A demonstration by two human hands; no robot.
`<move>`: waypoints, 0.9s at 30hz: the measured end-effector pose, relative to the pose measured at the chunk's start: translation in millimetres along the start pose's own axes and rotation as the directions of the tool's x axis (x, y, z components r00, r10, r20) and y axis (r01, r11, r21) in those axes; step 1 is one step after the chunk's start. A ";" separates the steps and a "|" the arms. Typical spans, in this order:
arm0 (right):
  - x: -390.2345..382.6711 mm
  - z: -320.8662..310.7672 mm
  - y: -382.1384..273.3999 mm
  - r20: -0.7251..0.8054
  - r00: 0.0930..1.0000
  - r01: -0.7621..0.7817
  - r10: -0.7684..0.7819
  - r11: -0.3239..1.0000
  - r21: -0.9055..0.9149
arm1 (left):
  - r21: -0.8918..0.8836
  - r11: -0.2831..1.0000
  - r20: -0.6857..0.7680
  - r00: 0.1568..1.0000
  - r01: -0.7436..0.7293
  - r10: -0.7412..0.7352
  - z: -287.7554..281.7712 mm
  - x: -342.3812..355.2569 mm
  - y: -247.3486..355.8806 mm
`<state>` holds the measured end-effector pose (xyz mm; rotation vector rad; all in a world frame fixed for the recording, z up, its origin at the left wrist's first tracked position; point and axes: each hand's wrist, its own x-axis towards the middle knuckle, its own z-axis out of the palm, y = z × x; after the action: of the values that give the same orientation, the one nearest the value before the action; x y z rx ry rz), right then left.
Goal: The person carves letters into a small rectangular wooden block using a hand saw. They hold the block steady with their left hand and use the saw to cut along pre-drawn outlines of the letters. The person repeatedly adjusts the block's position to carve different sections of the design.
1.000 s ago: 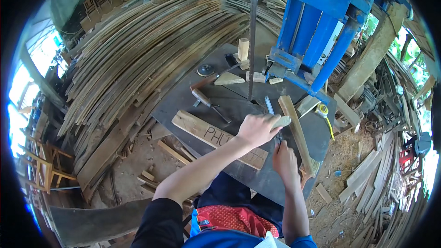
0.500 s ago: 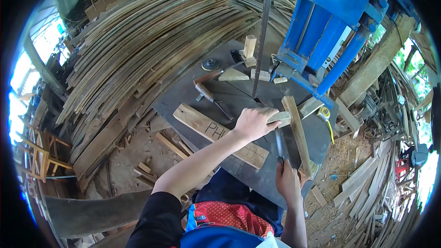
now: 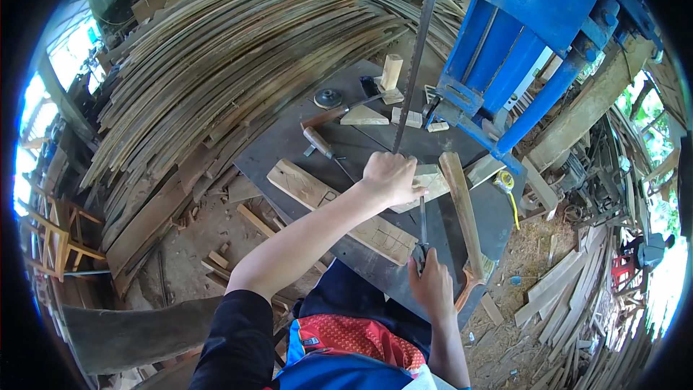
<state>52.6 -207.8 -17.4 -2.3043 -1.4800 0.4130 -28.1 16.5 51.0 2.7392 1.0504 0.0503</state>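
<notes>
My left hand is closed on a short pale wood block lying low over the saw table, just in front of the bandsaw blade. In my right hand is the dark handle of a narrow steel-bladed hand tool. Its blade points away from me, and the far end meets the near side of the block; the exact contact is too small to tell. Left of the tool, a plank with handwritten marks lies across the table. A longer wood strip lies to the right.
The dark saw table also carries wooden-handled tools, a round black disc and small offcuts. A blue bandsaw frame rises beyond. A yellow tape measure sits at the right. Stacked boards fill the far left.
Both hands have shifted slightly left in view. The block has come down and turned, showing more of its length. The steel tool now stands more upright in the picture.
</notes>
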 end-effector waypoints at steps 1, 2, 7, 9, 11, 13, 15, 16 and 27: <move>-1.0 4.1 0.7 0.006 1.000 -0.008 0.008 1.000 0.018 | 0.007 0.999 -0.023 0.999 -0.040 0.040 0.5 2.0 2.1; -0.5 5.2 1.0 0.013 1.000 -0.016 0.015 0.999 0.036 | 0.015 0.997 -0.045 0.996 -0.079 0.080 1.7 3.3 5.1; 0.3 -0.3 -4.6 0.035 0.998 -0.059 0.056 0.996 0.070 | -0.010 0.983 -0.202 0.964 -0.181 0.175 25.7 9.5 -1.5; 0.7 1.4 -3.5 0.042 0.997 -0.066 0.063 0.995 0.074 | -0.014 0.982 -0.235 0.955 -0.190 0.181 29.2 7.1 -3.6; -0.3 5.7 2.4 0.029 0.998 -0.053 0.051 0.996 0.068 | -0.031 0.983 -0.231 0.958 -0.183 0.171 31.9 1.9 -3.6; 1.8 7.3 8.0 0.027 1.000 -0.015 0.012 0.994 0.106 | -0.048 0.984 -0.212 0.965 -0.169 0.155 26.0 -0.3 -2.5; 2.1 4.3 7.6 0.017 0.999 0.034 -0.037 0.988 0.148 | -0.047 0.986 -0.215 0.966 -0.157 0.144 29.8 -0.7 -6.8; 3.8 4.5 6.6 0.019 0.999 0.035 -0.038 0.991 0.132 | -0.049 0.988 -0.210 0.969 -0.147 0.134 29.5 -0.7 -8.9; 6.5 9.3 7.4 0.026 0.999 0.038 -0.043 0.988 0.148 | -0.057 0.988 -0.200 0.972 -0.140 0.126 31.8 1.9 -9.8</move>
<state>57.1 -203.3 -29.3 -2.1584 -1.4561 0.5285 -29.7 19.1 17.7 2.7795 0.8886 0.3777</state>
